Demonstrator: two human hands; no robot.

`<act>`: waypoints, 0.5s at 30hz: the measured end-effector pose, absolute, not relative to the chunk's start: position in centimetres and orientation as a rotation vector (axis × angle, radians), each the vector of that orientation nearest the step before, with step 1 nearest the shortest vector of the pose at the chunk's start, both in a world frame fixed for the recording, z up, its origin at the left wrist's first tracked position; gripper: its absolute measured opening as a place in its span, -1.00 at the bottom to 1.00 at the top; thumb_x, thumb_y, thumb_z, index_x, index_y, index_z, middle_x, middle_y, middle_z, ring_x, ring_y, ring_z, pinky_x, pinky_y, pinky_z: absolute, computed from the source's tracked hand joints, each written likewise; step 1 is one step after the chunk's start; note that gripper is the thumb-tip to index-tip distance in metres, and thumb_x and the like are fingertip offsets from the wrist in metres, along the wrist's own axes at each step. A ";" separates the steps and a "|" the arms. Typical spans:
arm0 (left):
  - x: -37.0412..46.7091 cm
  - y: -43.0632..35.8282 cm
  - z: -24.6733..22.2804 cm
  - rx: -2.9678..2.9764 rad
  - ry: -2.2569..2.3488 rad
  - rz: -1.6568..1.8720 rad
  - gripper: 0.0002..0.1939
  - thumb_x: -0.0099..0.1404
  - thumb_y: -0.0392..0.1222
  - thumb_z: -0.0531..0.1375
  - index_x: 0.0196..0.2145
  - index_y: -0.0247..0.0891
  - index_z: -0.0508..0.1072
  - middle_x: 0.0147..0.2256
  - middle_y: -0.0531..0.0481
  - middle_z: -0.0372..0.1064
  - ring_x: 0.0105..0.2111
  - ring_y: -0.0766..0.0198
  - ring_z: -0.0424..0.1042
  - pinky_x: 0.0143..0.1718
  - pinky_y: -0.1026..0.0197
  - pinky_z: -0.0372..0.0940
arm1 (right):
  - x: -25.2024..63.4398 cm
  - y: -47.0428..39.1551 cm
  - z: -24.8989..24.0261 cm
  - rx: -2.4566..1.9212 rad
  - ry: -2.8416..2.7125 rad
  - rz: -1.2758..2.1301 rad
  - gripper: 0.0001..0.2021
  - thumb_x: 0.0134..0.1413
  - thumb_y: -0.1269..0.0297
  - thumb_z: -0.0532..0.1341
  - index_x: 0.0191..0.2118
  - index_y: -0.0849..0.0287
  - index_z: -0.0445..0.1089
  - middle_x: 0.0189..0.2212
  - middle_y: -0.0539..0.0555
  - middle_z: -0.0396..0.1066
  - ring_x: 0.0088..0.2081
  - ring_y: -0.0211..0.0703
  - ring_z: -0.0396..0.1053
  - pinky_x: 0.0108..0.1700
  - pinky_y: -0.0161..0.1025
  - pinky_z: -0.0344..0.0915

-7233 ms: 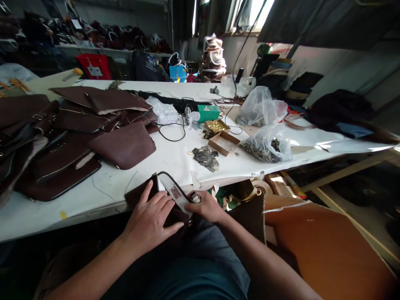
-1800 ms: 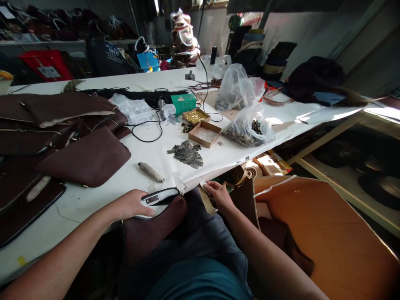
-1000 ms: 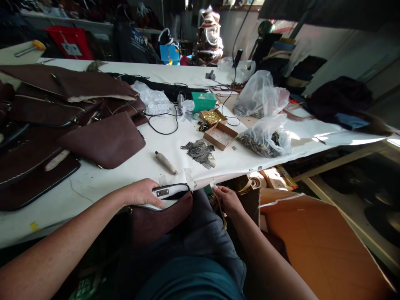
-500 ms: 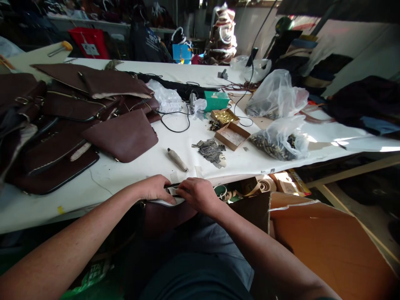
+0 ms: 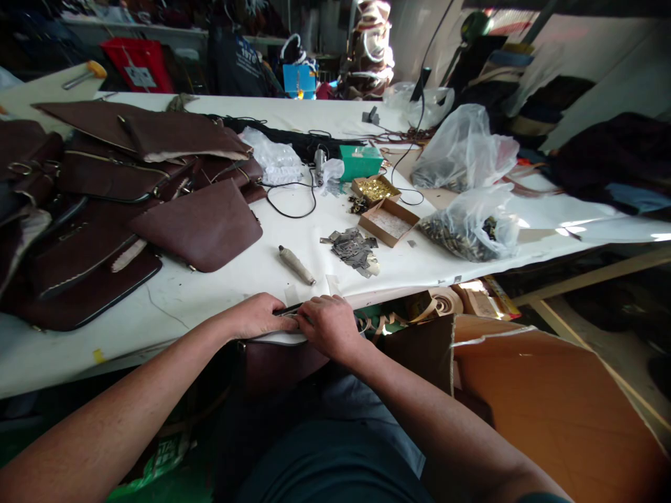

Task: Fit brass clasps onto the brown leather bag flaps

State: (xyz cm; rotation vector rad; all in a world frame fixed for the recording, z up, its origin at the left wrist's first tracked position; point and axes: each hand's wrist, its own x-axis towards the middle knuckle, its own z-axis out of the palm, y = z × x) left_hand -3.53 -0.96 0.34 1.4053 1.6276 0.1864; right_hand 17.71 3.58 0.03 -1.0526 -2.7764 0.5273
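A dark brown leather bag (image 5: 280,363) rests against my lap at the table's front edge, its pale inner edge showing at the top. My left hand (image 5: 259,318) is closed on that upper edge, thumb on the near side. Close beside it, my right hand (image 5: 330,325) has its fingers bent and pressed together at the same edge; what they pinch is hidden. Just beyond my hands lies a tool with a tape-wrapped handle (image 5: 296,265). A heap of thin metal plates (image 5: 354,250) is spread to its right.
Brown leather bag pieces (image 5: 199,223) are piled on the white table (image 5: 246,279) at left. Small cardboard boxes (image 5: 391,222), a green box (image 5: 361,162) and plastic bags of metal parts (image 5: 472,230) stand at right. A large open carton (image 5: 545,391) is beside my right arm.
My left thumb has drawn up to the bag's edge, closer to the right fingers. The right hand has shifted slightly. The whole view has moved a little.
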 end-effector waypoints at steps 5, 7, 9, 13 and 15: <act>-3.5 -1.6 0.1 1.455 1.620 0.206 -0.47 0.24 0.36 0.25 -0.41 -0.22 0.56 -0.47 0.06 0.48 -0.32 0.04 0.48 -0.37 0.22 0.16 | 18.3 3.7 0.5 -0.974 -2.823 0.568 -0.79 0.42 0.16 0.23 -0.15 0.07 0.61 -0.18 0.07 0.65 -0.12 -0.04 0.53 -0.02 -0.14 0.19; -3.2 -1.7 0.4 1.479 1.653 0.194 -0.46 0.26 0.37 0.23 -0.42 -0.21 0.55 -0.47 0.04 0.50 -0.31 0.01 0.52 -0.36 0.21 0.17 | 18.5 3.9 0.8 -1.038 -2.813 0.586 -0.80 0.40 0.13 0.26 -0.14 0.07 0.62 -0.18 0.08 0.66 -0.12 -0.03 0.54 -0.01 -0.14 0.20; -2.6 -1.6 0.9 1.530 1.718 0.149 -0.45 0.27 0.39 0.22 -0.41 -0.20 0.56 -0.44 -0.01 0.54 -0.30 -0.02 0.54 -0.35 0.20 0.18 | 18.6 4.0 0.9 -1.123 -2.781 0.585 -0.79 0.37 0.08 0.29 -0.15 0.07 0.62 -0.20 0.08 0.66 -0.13 -0.02 0.55 -0.02 -0.14 0.20; -1.4 -1.5 2.1 1.713 1.898 -0.088 -0.50 0.35 0.31 0.14 -0.32 -0.17 0.61 -0.31 -0.19 0.63 -0.28 -0.08 0.58 -0.33 0.14 0.17 | 18.5 4.1 0.6 -1.136 -2.775 0.554 -0.77 0.36 0.06 0.29 -0.18 0.08 0.60 -0.23 0.10 0.66 -0.16 -0.01 0.56 -0.05 -0.14 0.22; -1.0 -1.5 2.3 1.783 1.962 -0.183 -0.50 0.36 0.31 0.13 -0.24 -0.17 0.61 -0.25 -0.26 0.64 -0.24 -0.14 0.59 -0.33 0.11 0.17 | 18.4 4.1 0.5 -1.122 -2.779 0.539 -0.75 0.37 0.05 0.27 -0.19 0.09 0.60 -0.23 0.11 0.66 -0.16 0.00 0.56 -0.06 -0.14 0.22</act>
